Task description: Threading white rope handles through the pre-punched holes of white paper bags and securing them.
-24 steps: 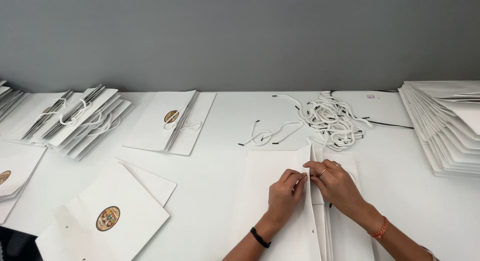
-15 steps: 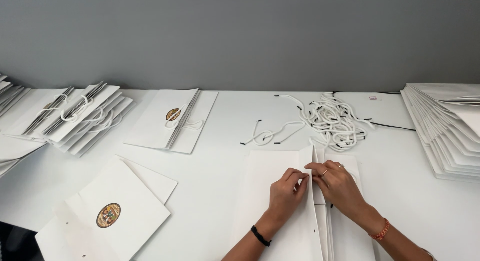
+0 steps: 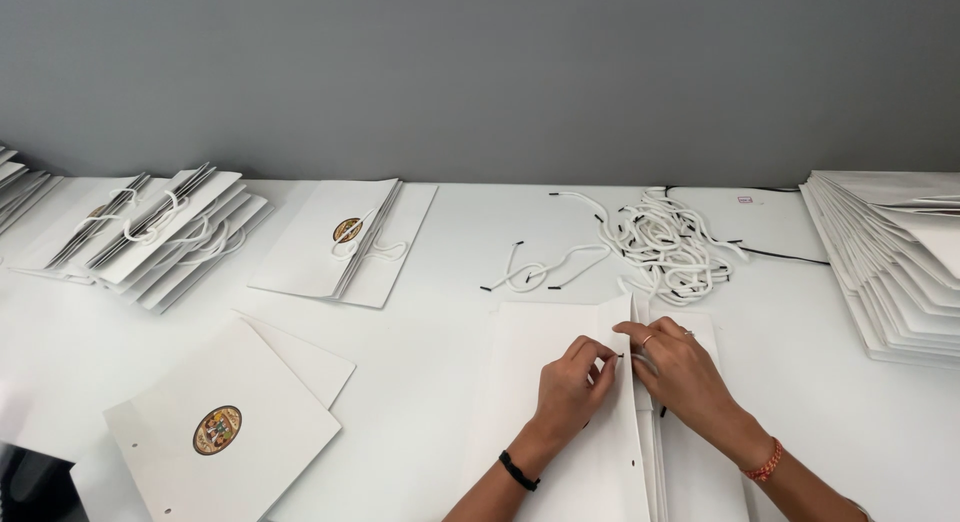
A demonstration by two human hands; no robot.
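1. Left hand (image 3: 572, 384): knuckles up, fingers curled and pinched on the upper edge of the flat white bag (image 3: 560, 402), close to the bag's top corner. A black band sits on its wrist.
2. Right hand (image 3: 677, 367): fingertips drawn together just beside the left hand's, closed on a white cord (image 3: 643, 360) whose dark tip shows between the two hands. A red bracelet sits on its wrist.
3. Bag: lies flat on the white table (image 3: 440, 322), directly under both hands, its folded gusset edge running down between them toward the viewer. The grip falls at the bag's far end; most of the bag extends below the wrists.
4. Cord pile (image 3: 665, 244): a loose tangle of white cords with black tips, on the table beyond the hands, apart from them.
5. Finished bags (image 3: 345, 240): a flat stack with cord handles, far left of the hands; more stacks (image 3: 150, 232) lie further left.
6. Flat bag with round emblem (image 3: 215, 427): near left, well apart from the hands.
7. Blank stack (image 3: 890, 262): fanned white bags at the right edge.
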